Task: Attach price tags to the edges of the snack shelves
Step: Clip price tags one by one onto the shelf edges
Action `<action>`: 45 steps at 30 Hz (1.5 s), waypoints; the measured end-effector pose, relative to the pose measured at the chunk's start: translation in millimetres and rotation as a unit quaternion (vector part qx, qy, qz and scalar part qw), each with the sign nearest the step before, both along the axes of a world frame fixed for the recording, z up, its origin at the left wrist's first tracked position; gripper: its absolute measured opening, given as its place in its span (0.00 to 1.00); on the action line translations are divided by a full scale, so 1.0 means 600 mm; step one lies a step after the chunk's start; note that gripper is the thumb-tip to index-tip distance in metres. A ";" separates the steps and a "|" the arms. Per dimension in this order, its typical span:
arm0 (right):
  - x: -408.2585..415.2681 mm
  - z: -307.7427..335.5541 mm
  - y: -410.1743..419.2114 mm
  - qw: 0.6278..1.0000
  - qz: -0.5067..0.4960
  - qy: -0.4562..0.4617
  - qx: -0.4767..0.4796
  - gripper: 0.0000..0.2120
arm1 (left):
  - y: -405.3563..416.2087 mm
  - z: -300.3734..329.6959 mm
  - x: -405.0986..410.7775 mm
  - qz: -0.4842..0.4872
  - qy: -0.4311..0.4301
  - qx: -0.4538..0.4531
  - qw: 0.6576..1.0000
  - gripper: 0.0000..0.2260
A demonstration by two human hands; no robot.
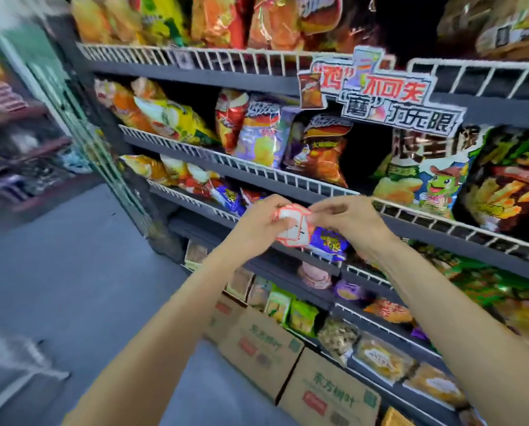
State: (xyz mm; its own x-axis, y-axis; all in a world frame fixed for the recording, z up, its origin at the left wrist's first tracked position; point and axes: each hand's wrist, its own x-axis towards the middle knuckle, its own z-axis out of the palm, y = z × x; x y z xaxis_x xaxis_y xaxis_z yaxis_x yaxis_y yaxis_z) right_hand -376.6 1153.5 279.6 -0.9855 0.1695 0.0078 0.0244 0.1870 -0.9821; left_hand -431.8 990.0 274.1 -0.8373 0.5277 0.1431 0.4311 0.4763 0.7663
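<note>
No price tag showed on any of the dark shelf edges [257,176] in view, so the job looked barely begun. On the left, the left hand [264,221] gripped a small stack of red-bordered white price tags [291,226], thumb pressed on the top one, held in front of the shelves and touching none of them. Just to its right, the right hand [343,218] pinched the stack's upper right corner, seemingly peeling one tag free. Every visible edge, from the far left chip bags [165,115] to the near right ones, seemingly awaited a tag.
</note>
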 end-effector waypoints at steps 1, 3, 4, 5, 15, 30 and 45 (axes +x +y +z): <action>-0.015 -0.002 -0.016 1.000 -0.003 -0.003 -0.006 0.06 | -0.014 -0.003 -0.017 0.002 0.002 -0.002 1.000 0.11; -0.044 -0.005 -0.042 1.000 -0.013 -0.012 -0.010 0.05 | -0.036 -0.012 -0.048 0.006 -0.008 0.004 1.000 0.11; -0.058 -0.006 -0.053 1.000 -0.017 -0.016 -0.006 0.04 | -0.045 -0.015 -0.062 0.009 -0.011 0.005 1.000 0.11; -0.073 -0.008 -0.063 1.000 -0.019 -0.018 0.000 0.04 | -0.054 -0.018 -0.077 0.014 -0.012 0.005 1.000 0.11; -0.252 -0.019 -0.116 0.998 -0.048 -0.017 -0.030 0.05 | -0.120 -0.021 -0.256 0.024 -0.009 -0.024 0.999 0.10; -0.474 -0.047 -0.222 0.932 -0.125 0.053 0.336 0.04 | -0.226 -0.070 -0.520 0.059 -0.073 -0.065 0.993 0.20; -0.557 -0.083 -0.297 0.885 -0.238 0.050 0.397 0.06 | -0.247 -0.090 -0.615 -0.034 -0.176 -0.043 0.983 0.29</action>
State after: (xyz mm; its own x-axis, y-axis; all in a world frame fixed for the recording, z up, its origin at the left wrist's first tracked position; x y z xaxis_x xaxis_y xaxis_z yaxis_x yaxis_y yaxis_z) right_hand -710.9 975.2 230.0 -0.7918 0.4668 0.3938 0.2056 0.8109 -0.5478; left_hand -801.0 841.7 219.9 -0.7888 0.5823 -0.1967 0.1800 0.5248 0.8320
